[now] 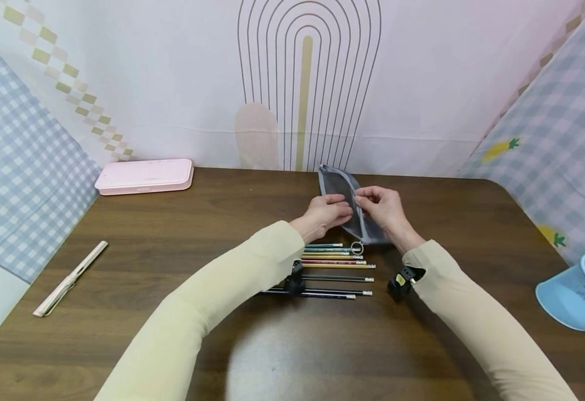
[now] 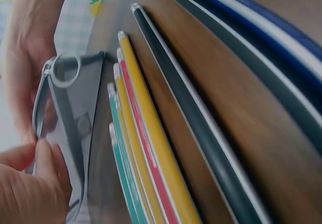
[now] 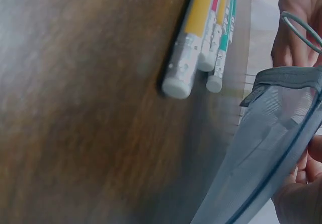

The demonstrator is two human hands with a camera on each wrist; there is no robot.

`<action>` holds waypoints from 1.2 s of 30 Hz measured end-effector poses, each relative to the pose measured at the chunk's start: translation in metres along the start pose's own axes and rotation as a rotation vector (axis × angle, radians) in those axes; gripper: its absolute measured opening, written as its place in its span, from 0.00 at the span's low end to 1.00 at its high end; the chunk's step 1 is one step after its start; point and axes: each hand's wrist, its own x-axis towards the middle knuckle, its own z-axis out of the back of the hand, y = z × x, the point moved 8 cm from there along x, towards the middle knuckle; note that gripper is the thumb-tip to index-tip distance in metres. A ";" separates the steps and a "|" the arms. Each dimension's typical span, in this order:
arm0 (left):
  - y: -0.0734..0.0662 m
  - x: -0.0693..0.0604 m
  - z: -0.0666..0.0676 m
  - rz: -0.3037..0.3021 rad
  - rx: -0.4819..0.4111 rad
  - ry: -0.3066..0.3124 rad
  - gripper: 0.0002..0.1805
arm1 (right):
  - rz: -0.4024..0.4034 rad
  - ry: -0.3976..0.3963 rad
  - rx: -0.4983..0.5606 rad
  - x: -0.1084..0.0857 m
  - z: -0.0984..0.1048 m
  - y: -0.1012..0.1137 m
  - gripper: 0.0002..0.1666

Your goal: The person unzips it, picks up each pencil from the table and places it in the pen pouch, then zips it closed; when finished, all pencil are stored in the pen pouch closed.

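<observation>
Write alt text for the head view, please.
A right hand pinches a grey pouch by its rim, the left hand at its opening. Pencils lie nearer on the table, a pink case back left, a blue cup far right.

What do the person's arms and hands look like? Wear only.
Left sleeve and right sleeve: long, plain, pale yellow. Small black left wrist device; black right wrist device shows a yellowish mark. Left hand and right hand: no gloves.

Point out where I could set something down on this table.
Bare table lies between the pink case and left sleeve, between the right sleeve and blue bin, and nearest the person between both sleeves. Crowded: the middle, with pencils, pouch, left hand and right hand.
</observation>
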 end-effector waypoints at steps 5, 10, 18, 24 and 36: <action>-0.002 -0.013 0.019 0.059 0.171 0.160 0.23 | 0.006 -0.019 0.044 -0.001 0.003 -0.004 0.16; -0.004 -0.026 0.056 0.125 0.439 0.297 0.19 | 0.004 -0.026 0.077 0.000 0.005 -0.005 0.16; -0.006 -0.035 0.087 0.048 0.874 0.356 0.16 | -0.016 -0.027 0.045 -0.001 0.008 -0.006 0.16; -0.005 -0.036 0.093 -0.020 0.982 0.379 0.15 | -0.006 -0.022 0.074 -0.001 0.006 -0.006 0.17; -0.014 -0.039 0.095 -0.140 1.138 0.344 0.09 | 0.001 -0.033 0.105 -0.002 0.008 -0.008 0.17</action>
